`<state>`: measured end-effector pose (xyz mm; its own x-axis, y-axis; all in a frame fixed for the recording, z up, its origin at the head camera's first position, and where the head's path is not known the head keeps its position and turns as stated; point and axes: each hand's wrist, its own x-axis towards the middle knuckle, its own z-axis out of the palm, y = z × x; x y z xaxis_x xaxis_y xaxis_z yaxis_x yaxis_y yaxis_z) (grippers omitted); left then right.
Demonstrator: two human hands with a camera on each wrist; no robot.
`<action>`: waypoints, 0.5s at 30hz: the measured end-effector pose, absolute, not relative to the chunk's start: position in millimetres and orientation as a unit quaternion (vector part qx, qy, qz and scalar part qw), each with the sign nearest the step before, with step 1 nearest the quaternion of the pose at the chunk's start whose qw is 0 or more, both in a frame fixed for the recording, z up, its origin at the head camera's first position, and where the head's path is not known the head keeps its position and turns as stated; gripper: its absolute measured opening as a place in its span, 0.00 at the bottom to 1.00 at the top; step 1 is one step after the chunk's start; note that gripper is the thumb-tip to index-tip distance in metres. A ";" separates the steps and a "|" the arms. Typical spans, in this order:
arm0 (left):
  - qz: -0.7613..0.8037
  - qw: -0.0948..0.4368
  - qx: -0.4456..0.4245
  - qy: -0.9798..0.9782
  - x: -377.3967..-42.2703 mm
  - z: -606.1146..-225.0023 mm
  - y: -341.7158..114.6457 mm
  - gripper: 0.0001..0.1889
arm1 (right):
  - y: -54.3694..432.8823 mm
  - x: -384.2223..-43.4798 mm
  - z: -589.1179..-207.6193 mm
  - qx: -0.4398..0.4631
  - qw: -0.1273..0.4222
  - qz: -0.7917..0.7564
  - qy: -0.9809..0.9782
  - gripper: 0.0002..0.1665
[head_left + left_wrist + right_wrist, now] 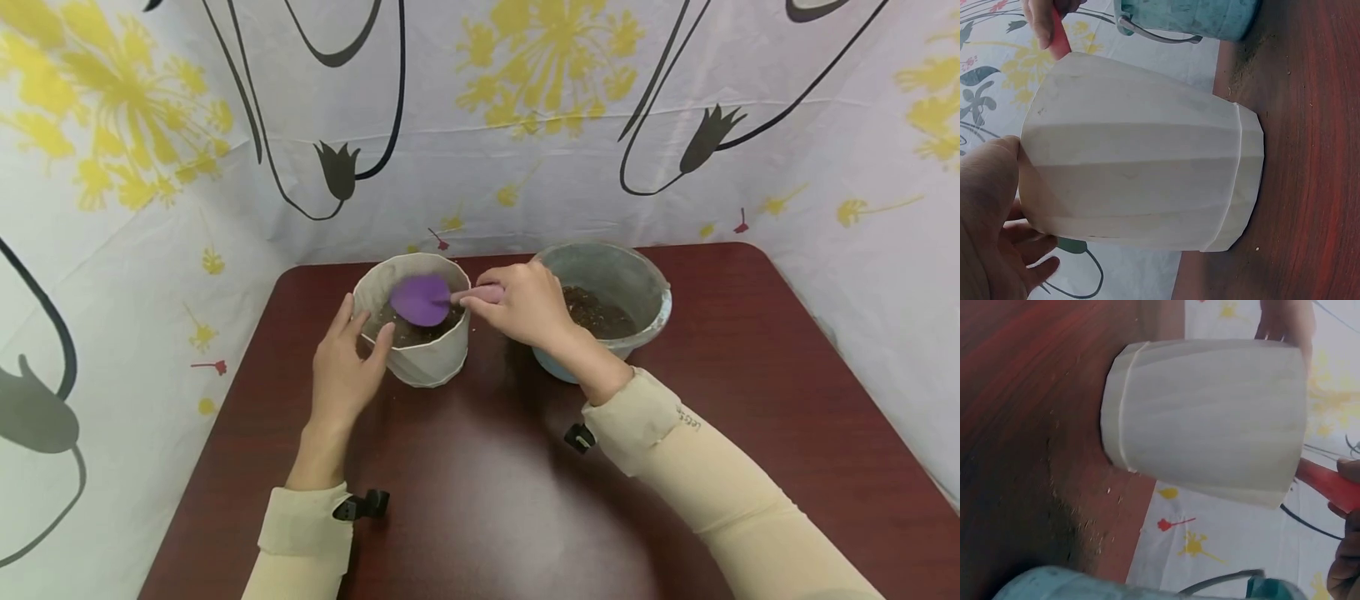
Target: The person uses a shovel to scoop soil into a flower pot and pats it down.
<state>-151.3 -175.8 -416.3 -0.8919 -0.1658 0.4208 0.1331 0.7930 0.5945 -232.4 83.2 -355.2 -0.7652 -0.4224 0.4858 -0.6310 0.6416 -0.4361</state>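
A white faceted plant pot [427, 367] stands upright on the table, with dark soil [408, 333] inside. My left hand [347, 367] holds the pot's rim at its near left side, thumb toward the front and fingers along the left. My right hand [528, 304] grips the pinkish handle of a small hand trowel [420, 300]; the handle looks red in the wrist views. Its purple blade, slightly blurred, is over the soil within the pot's mouth. The left wrist view shows the thumb on the pot's rim and fingers partly behind the pot.
A grey-blue bucket [652, 321] with soil in it stands right of the pot, beneath my right wrist. Its wire handle [1160, 34] hangs at its side. Soil crumbs [1088, 525] lie on the dark red table [480, 467]. Flower-patterned cloth [450, 167] hangs behind.
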 end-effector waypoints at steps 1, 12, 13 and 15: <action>-0.322 0.232 0.006 -0.918 -151.3 -416.2 -176.4 0.33 | 81.7 -232.6 -354.5 0.297 0.154 0.315 -0.888 0.16; -0.321 0.185 -0.035 -0.928 -146.8 -416.1 -189.8 0.43 | 72.0 -232.3 -352.6 0.370 0.111 0.319 -0.866 0.15; -0.319 0.188 -0.038 -0.928 -146.8 -416.2 -190.3 0.42 | 72.0 -232.1 -352.9 0.363 0.124 0.315 -0.868 0.15; -0.317 0.193 -0.040 -0.928 -147.0 -416.2 -190.6 0.42 | 73.8 -232.1 -352.2 0.344 0.142 0.320 -0.871 0.14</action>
<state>-147.0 -190.6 -416.2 -0.9223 -0.0485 0.3833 0.1960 0.7961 0.5725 -232.1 73.8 -352.2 -0.7229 -0.5095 0.4668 -0.6905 0.5585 -0.4598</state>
